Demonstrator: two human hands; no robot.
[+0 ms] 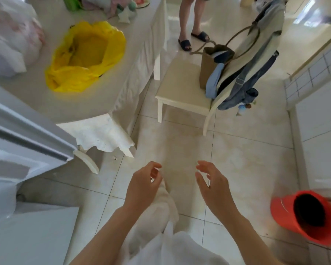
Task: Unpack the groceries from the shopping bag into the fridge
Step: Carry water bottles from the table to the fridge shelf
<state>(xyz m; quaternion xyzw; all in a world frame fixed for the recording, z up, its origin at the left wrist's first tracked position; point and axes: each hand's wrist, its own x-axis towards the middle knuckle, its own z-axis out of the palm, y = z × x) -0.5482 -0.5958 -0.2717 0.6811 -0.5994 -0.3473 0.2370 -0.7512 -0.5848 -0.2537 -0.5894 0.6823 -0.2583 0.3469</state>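
A yellow plastic shopping bag (85, 56) lies open on the white-clothed table (107, 100) at the upper left; its inside looks yellow, and I cannot make out any contents. The open fridge door (29, 134) juts in from the left edge, blurred. My left hand (143, 185) and my right hand (212, 185) hover side by side over the floor tiles at the lower middle. Both have loosely curled fingers and hold nothing. They are well below the bag and to the right of the fridge door.
White plastic bags (13, 41) sit on the table's far left. A cream chair (183, 92) holds a brown tote (210, 64) and draped clothes. Another person's legs in dark slippers (193, 38) stand beyond it. An orange bucket (304, 217) stands at the lower right beside white cabinets (321, 131).
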